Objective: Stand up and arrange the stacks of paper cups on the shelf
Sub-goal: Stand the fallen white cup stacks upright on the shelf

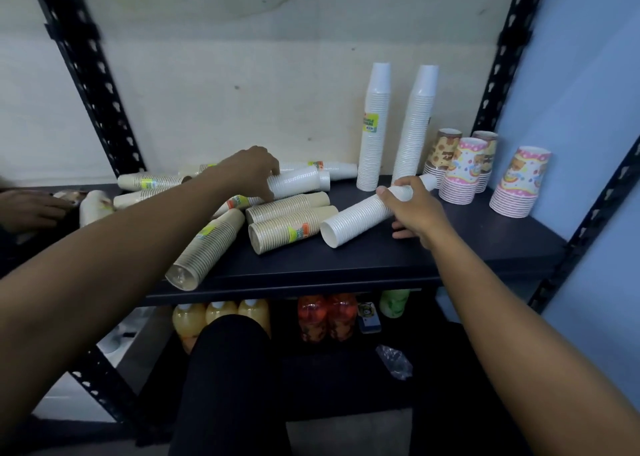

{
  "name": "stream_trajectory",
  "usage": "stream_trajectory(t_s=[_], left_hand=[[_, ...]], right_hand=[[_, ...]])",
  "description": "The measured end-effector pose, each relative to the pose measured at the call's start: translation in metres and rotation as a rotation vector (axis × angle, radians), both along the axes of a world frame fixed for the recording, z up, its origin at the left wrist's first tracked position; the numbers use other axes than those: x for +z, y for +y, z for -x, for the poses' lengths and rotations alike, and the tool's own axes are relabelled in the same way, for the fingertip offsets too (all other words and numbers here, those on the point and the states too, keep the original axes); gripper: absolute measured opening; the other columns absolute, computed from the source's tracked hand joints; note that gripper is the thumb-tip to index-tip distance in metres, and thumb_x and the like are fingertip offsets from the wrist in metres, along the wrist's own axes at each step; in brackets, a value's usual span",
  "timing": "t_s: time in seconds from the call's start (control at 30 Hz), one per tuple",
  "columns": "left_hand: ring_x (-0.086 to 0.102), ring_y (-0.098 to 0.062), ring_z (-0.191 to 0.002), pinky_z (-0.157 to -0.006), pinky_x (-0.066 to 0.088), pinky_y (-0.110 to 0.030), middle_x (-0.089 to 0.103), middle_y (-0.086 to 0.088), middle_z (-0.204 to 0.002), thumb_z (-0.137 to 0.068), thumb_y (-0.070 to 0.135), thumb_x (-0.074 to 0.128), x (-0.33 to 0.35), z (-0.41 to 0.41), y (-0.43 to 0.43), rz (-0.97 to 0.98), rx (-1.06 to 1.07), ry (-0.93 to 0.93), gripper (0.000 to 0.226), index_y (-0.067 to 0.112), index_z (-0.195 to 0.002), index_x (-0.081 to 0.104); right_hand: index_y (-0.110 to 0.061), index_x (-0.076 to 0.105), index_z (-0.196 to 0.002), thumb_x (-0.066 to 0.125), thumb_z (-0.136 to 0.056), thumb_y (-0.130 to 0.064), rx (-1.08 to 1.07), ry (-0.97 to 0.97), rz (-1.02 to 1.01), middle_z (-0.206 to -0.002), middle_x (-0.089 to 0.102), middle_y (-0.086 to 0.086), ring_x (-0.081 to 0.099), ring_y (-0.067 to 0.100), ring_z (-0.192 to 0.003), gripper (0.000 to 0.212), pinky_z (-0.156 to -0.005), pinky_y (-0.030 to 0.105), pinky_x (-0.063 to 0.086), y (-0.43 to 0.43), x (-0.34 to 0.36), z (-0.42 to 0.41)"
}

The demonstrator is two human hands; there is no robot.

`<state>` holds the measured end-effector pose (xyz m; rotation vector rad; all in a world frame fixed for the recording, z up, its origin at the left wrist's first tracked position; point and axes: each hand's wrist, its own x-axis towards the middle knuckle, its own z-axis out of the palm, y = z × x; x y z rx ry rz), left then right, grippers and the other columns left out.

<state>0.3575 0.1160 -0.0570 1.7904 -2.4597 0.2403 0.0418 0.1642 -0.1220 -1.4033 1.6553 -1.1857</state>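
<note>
A dark shelf (381, 261) holds many stacks of paper cups. My right hand (414, 210) grips a white cup stack (360, 222) that lies on its side near the shelf's middle. My left hand (252, 171) holds the end of another lying white stack (298, 180). Several tan stacks (291, 225) lie tumbled between them, and one tan stack (204, 251) hangs over the front edge. Two tall white stacks (375, 126) stand upright at the back. Several short patterned stacks (462, 168) stand at the right.
Black perforated uprights (86, 71) frame the shelf on both sides. Another person's hand (31, 210) rests at the far left by more lying stacks. Below, juice bottles (220, 317) and red bottles (327, 313) stand on a lower shelf. My knee (228, 369) is in front.
</note>
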Motion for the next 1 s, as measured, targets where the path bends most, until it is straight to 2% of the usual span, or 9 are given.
stream_trajectory(t_s=[0.2,0.27,0.37,0.47,0.57,0.7,0.8,0.9,1.0], left_hand=[[0.054,-0.025,-0.105,-0.079,0.041,-0.033,0.058,-0.007,-0.113,-0.075,0.032,0.084,0.012,0.003,0.005,0.092,-0.029,0.113,0.058,0.019,-0.127,0.060],[0.057,-0.029,-0.106,-0.077,0.038,-0.032,0.063,-0.010,-0.118,-0.076,0.029,0.083,0.017,0.009,0.008,0.145,-0.047,0.123,0.058,0.017,-0.128,0.059],[0.061,-0.031,-0.103,-0.080,0.046,-0.035,0.068,-0.011,-0.118,-0.078,0.025,0.080,0.028,0.018,0.012,0.204,-0.083,0.127,0.059,0.015,-0.130,0.056],[0.057,-0.034,-0.103,-0.083,0.051,-0.042,0.064,-0.011,-0.118,-0.079,0.024,0.078,0.037,0.032,0.017,0.286,-0.120,0.043,0.061,0.018,-0.135,0.054],[0.056,-0.036,-0.101,-0.080,0.051,-0.043,0.061,-0.011,-0.123,-0.080,0.019,0.076,0.044,0.051,0.020,0.418,-0.183,-0.086,0.061,0.021,-0.137,0.056],[0.060,-0.037,-0.093,-0.074,0.049,-0.045,0.066,-0.010,-0.112,-0.064,0.003,0.080,0.047,0.077,0.015,0.569,-0.281,-0.261,0.065,0.022,-0.125,0.067],[0.059,-0.036,-0.101,-0.085,0.047,-0.047,0.064,-0.009,-0.113,-0.070,-0.002,0.066,0.044,0.093,0.012,0.650,-0.345,-0.339,0.060,0.024,-0.124,0.067],[0.060,-0.035,-0.107,-0.095,0.044,-0.050,0.064,-0.008,-0.117,-0.080,0.006,0.036,0.041,0.102,0.009,0.672,-0.383,-0.429,0.055,0.025,-0.121,0.067],[0.061,-0.032,-0.111,-0.103,0.038,-0.054,0.065,-0.005,-0.120,-0.083,0.003,0.036,0.034,0.107,-0.002,0.679,-0.393,-0.516,0.055,0.030,-0.119,0.069]], right_hand=[[-0.045,0.043,-0.129,0.070,-0.082,-0.055,-0.053,-0.088,0.155,-0.123,0.053,0.003,0.063,0.023,-0.104,0.055,-0.057,0.036,0.063,0.004,0.010,-0.001],[-0.045,0.045,-0.129,0.071,-0.085,-0.046,-0.075,-0.130,0.239,-0.123,0.052,0.007,0.062,0.022,-0.103,0.052,-0.056,0.038,0.063,0.004,0.014,0.001],[-0.050,0.044,-0.128,0.068,-0.086,-0.037,-0.114,-0.091,0.334,-0.120,0.052,0.015,0.064,0.024,-0.094,0.050,-0.062,0.043,0.064,0.003,0.017,0.006],[-0.051,0.042,-0.130,0.063,-0.089,-0.029,-0.150,-0.003,0.420,-0.120,0.051,0.013,0.061,0.027,-0.097,0.051,-0.080,0.049,0.060,0.003,0.023,0.013],[-0.047,0.042,-0.135,0.059,-0.091,-0.020,-0.100,0.079,0.482,-0.126,0.053,0.008,0.056,0.027,-0.107,0.054,-0.091,0.046,0.053,0.002,0.028,0.023],[-0.050,0.044,-0.123,0.062,-0.089,-0.016,-0.035,0.077,0.525,-0.123,0.055,-0.004,0.061,0.027,-0.106,0.051,-0.089,0.053,0.054,-0.002,0.030,0.036],[-0.041,0.039,-0.115,0.069,-0.087,-0.011,-0.032,0.014,0.534,-0.122,0.054,-0.006,0.064,0.025,-0.108,0.052,-0.092,0.052,0.054,-0.006,0.033,0.042],[-0.037,0.033,-0.124,0.074,-0.084,-0.005,-0.010,-0.043,0.540,-0.129,0.051,-0.003,0.058,0.019,-0.120,0.065,-0.101,0.042,0.053,-0.011,0.032,0.046],[-0.035,0.031,-0.139,0.074,-0.084,-0.006,-0.008,-0.053,0.511,-0.135,0.051,0.000,0.060,0.020,-0.119,0.077,-0.100,0.037,0.052,-0.018,0.033,0.049]])
